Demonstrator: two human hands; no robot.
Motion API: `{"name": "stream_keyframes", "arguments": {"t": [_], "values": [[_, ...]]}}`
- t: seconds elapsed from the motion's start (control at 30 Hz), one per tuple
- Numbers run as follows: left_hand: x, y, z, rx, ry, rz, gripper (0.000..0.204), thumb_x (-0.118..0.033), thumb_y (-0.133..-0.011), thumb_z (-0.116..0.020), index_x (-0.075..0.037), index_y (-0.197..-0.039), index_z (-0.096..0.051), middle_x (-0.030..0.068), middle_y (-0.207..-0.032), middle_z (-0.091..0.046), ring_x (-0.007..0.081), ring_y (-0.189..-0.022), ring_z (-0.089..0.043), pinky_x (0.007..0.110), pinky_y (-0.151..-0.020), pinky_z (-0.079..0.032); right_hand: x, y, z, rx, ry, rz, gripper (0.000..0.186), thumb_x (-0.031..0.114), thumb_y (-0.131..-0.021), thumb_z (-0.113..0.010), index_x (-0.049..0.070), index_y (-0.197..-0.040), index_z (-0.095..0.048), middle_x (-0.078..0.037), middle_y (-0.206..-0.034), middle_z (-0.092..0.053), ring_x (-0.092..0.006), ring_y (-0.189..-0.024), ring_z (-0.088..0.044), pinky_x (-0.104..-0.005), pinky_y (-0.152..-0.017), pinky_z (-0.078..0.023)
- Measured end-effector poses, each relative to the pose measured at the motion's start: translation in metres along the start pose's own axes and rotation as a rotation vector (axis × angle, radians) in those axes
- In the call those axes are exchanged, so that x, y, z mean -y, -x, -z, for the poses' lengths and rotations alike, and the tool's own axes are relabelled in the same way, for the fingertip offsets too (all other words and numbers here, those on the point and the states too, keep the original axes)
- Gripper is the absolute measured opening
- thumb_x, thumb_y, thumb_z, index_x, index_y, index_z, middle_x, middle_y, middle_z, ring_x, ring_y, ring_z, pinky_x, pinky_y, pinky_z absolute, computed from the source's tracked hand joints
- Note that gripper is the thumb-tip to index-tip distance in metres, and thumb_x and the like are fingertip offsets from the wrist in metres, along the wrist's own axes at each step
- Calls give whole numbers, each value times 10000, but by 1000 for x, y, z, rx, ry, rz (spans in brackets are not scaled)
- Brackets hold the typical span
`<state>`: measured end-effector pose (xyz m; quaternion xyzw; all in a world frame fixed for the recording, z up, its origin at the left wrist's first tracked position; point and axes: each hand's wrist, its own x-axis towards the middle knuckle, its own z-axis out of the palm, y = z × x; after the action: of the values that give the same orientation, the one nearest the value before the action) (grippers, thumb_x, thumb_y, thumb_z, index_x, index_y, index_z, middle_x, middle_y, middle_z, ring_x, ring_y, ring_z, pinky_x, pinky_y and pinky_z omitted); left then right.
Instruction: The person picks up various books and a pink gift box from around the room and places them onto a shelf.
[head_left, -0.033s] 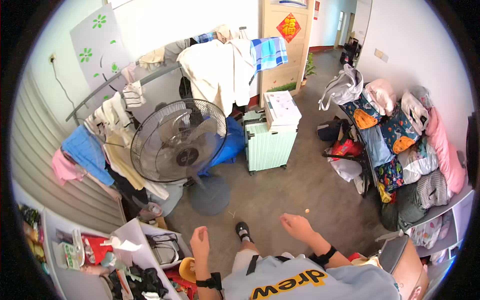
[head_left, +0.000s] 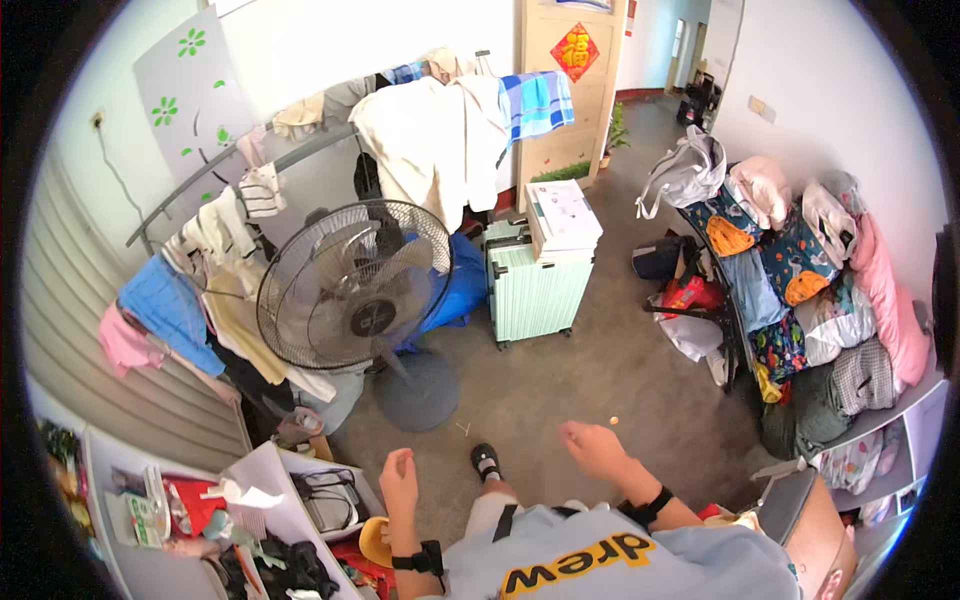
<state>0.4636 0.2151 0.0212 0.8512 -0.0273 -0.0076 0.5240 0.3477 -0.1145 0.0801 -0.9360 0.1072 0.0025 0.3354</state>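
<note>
left hand (head_left: 399,480) and right hand (head_left: 597,453) well apart | fingers loosely unclenched, apparently empty | floor (head_left: 540,395) beneath, fan (head_left: 372,317) ahead

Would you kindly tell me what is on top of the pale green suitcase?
A white box rests on the suitcase; the part of its top beneath the box is hidden.

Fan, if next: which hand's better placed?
Left, likely: the left hand is closer in view to the fan and its base; the right hand sits farther right. Neither visibly holds anything.
</note>
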Motion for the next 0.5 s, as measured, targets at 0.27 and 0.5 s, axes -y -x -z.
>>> {"name": "stream_keyframes", "arguments": {"t": [0.27,0.5], "values": [[-33,-148,-57,162,-34,-35,190,-132,-863,-537,-20,-1012,-576,120,-932,-639,203,-829,-617,303,-728,-472,-22,-146,15,406,249,16,255,228,-852,-480,90,-1066,-497,-185,-841,-612,-386,-766,-582,-468,-650,-455],[-81,-236,-129,542,88,-115,221,-141,-856,-547,-17,-1038,-562,129,-963,-633,231,-839,-623,319,-730,-475,-62,-211,36,250,0,-145,356,255,-850,-490,93,-1166,-483,-190,-935,-615,-375,-855,-576,-446,-718,-457]]}}
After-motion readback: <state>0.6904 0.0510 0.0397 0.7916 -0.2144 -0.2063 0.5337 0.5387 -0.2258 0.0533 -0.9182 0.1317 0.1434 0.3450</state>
